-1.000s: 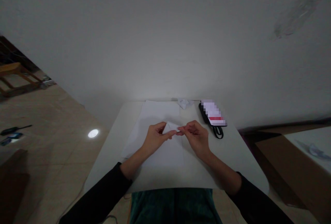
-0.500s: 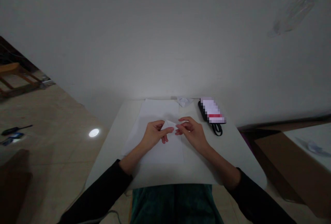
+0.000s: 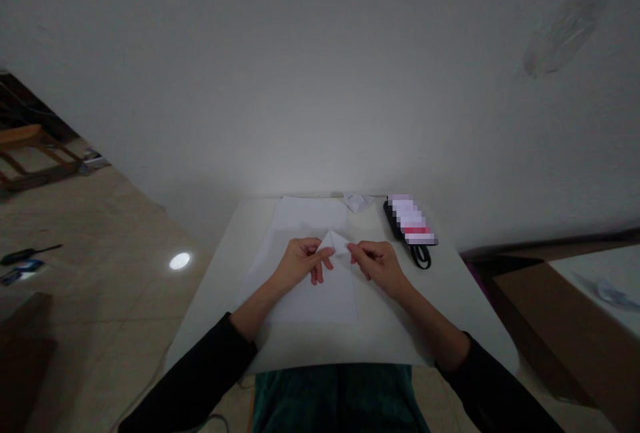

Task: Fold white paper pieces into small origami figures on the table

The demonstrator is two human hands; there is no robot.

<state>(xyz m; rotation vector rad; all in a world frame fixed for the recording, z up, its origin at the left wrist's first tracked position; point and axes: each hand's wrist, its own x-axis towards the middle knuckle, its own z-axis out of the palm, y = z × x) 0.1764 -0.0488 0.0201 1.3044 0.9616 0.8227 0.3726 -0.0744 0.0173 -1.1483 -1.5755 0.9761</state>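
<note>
A plain white wall (image 3: 320,73) rises beyond a white table (image 3: 215,306) with rounded corners, and a beige tiled floor (image 3: 100,286) spreads away on the left, with a glossy spot of reflected light (image 3: 179,261). Further left on the floor lies a slim black-handled tool (image 3: 25,255), and a wooden stool (image 3: 30,143) stands in the far left corner. A flat brown cardboard sheet (image 3: 545,313) leans low on the right. Teal fabric (image 3: 335,399) shows at the near table edge, and black sleeves (image 3: 195,379) cover both forearms.

On the table, a smooth sheet of white paper (image 3: 310,216) lies flat, with a small crumpled white paper (image 3: 357,202) at the far edge just beside it. To the right are a pixelated pale packet (image 3: 411,221) and a looped black cord (image 3: 423,258).

The left hand (image 3: 300,266) is curled, its thumb and fingers closed on the left side of a creased, triangular white paper fold (image 3: 336,243). The right hand (image 3: 379,266) pinches that fold's right side between thumb and fingertips. The fold sits between the hands, above the middle of the sheet, its peak pointing far; whether it is part of the sheet, I cannot tell.
</note>
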